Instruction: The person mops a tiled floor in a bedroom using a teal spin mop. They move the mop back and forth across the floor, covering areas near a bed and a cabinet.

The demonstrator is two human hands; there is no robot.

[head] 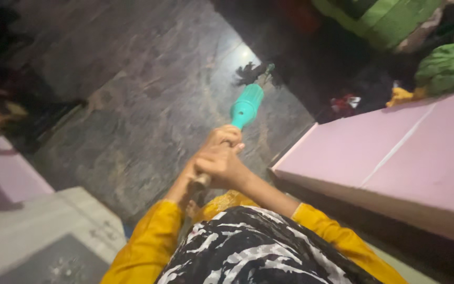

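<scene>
Both of my hands grip the handle of a broom or mop. My right hand (222, 164) wraps the shaft on top, my left hand (198, 173) holds it just below and behind. The handle's teal plastic part (246, 107) points away from me toward the floor, and dark bristles (250, 73) show at its far end on the grey stone floor (148, 100). I wear yellow sleeves and a black-and-white patterned top.
A pink slab or ledge (395, 158) runs along the right. Green cloth bundles (447, 68) and dark clutter lie beyond it at the upper right. A pale step (43, 231) and a pink surface (6, 173) sit at the lower left.
</scene>
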